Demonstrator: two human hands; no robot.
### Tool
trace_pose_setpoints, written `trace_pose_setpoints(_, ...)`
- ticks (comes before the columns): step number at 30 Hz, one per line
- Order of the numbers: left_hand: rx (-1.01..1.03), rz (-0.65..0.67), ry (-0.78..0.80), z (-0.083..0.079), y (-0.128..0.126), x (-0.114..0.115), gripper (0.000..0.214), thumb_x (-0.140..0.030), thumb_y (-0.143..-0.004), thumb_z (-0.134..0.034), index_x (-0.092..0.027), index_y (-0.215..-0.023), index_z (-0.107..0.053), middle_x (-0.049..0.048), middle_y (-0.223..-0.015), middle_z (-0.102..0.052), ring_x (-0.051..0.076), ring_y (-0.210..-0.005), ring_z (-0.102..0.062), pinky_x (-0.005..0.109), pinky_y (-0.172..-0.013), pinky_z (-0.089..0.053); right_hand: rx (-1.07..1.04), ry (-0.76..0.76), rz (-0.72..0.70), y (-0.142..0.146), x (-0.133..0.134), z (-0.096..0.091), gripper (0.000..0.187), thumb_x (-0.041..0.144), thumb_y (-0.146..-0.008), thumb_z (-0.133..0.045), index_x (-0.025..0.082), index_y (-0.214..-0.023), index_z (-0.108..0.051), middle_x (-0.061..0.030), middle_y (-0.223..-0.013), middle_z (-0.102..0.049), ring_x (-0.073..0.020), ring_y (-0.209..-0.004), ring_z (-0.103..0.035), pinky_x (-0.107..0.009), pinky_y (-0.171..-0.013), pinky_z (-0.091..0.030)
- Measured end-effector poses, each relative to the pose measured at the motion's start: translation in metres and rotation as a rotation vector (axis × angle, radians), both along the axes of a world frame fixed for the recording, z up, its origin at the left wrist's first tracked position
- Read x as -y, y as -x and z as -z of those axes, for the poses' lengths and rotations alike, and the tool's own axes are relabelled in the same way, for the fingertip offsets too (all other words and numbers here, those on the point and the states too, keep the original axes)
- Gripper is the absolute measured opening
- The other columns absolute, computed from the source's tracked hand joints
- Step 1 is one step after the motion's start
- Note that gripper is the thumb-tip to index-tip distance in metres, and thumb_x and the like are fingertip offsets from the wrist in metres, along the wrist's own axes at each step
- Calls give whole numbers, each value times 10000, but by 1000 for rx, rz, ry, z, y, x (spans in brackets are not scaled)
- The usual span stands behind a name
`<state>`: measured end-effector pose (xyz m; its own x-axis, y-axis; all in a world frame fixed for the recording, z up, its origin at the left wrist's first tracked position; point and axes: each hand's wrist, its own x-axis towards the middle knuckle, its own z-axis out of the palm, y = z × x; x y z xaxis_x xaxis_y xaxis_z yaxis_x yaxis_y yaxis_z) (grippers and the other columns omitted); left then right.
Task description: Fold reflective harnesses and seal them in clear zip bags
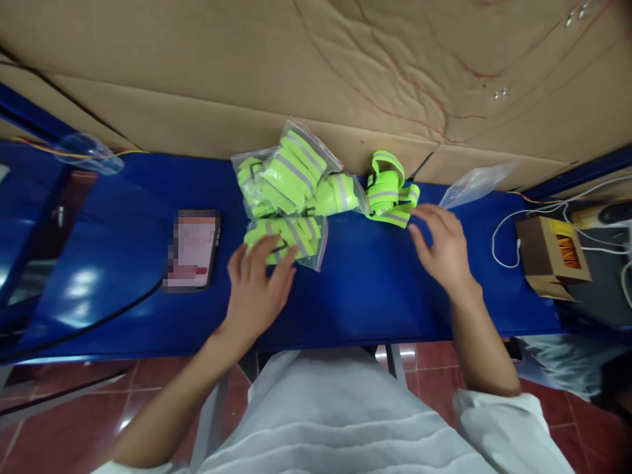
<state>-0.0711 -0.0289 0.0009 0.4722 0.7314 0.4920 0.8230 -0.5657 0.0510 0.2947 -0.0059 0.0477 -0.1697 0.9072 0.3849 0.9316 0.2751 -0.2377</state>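
l hand point(257, 276) laid open, fingers spread, on nearest bagged neon strap point(291, 237) at front of bag pile point(284, 174) on blue table point(365, 289); r hand point(439, 247) open, nothing gripped, fingertips just beside loose neon strap point(390, 191)

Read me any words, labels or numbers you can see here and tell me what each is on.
None can be read.
Phone screen: blurred out, unreadable.
Small box: orange and yellow print, too small to read.
Bags of green bands by the left hand: no label visible.
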Motion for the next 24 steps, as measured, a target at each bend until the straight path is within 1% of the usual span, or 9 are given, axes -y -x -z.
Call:
trace_pose_setpoints(4, -20, 523, -20, 3, -33, 21, 424, -62, -953, -627, -200, -1352, -660, 134, -1341, -691, 262, -1274, -637, 466, -1148, -469, -33, -75, 123, -11, -46, -13, 266, 279, -1039, -519, 189, -1203, -709, -128, -1225, -739, -287, -1184, -684, -451, -1045, -539)
trace_pose_setpoints(6, -39, 697, -14, 8, -55, 21, 342, -93, -981, -611, -187, -1302, -686, 105, -1309, -714, 239, -1213, -656, 425, -1098, -499, -60, -114, 311, -14, -61, -26, 243, 254, -1027, -502, 184, -1146, -702, -131, -1154, -737, -272, -1100, -689, -448, -1006, -539)
trace_pose_setpoints(9, 60, 799, 7, 19, -84, 11, 225, -111, -987, -612, -161, -1179, -718, 85, -1176, -746, 210, -1033, -697, 362, -930, -547, -101, -20, 688, -27, -72, -49, 189, 297, -1007, -567, 181, -1097, -687, -137, -1036, -725, -261, -999, -674, -490, -1003, -510)
trace_pose_setpoints(12, 155, 784, 95, 27, -97, 1, 173, -128, -987, -600, -160, -1103, -724, 69, -1066, -747, 173, -864, -695, 316, -785, -552, -117, 175, 827, -42, -76, -66, 246, 419, -917, -720, 180, -978, -714, -141, -966, -730, -298, -1005, -676, -528, -994, -502)
trace_pose_setpoints(14, 217, 733, 160, 29, -95, -3, 164, -143, -990, -592, -167, -1082, -725, 62, -1027, -743, 162, -829, -693, 305, -772, -565, -134, 262, 745, -43, -80, -67, 255, 438, -885, -739, 184, -907, -729, -126, -928, -740, -313, -984, -702, -504, -946, -533)
trace_pose_setpoints(16, 317, 646, 234, 30, -90, -5, 168, -148, -1000, -581, -179, -1076, -727, 58, -1014, -745, 156, -855, -708, 291, -796, -581, -149, 367, 584, -35, -86, -60, 273, 450, -888, -734, 183, -940, -748, -113, -933, -759, -310, -962, -730, -480, -912, -561)
trace_pose_setpoints(19, 448, 558, 318, 28, -84, -7, 170, -140, -1011, -576, -193, -1080, -722, 52, -1013, -750, 144, -891, -724, 270, -816, -585, -152, 473, 362, -14, -100, -38, 552, 512, -879, -758, 153, -1292, -682, -154, -1204, -757, -326, -1132, -724, -498, -1001, -562)
trace_pose_setpoints(22, 446, 623, 327, 26, -83, -6, 156, -129, -1003, -587, -174, -1084, -713, 59, -1016, -748, 155, -894, -720, 279, -827, -587, -166, 548, 204, 2, -111, -15, 905, 557, -814, -821, 181, -1556, -464, -174, -1519, -602, -362, -1380, -606, -546, -1152, -490)
trace_pose_setpoints(24, 397, 683, 319, 25, -83, -3, 155, -132, -1001, -581, -159, -1086, -708, 68, -1031, -747, 166, -882, -712, 293, -819, -591, -169, 576, 147, 6, -116, -4, 944, 595, -779, -842, 242, -1563, -451, -150, -1550, -580, -384, -1408, -578, -576, -1179, -462)
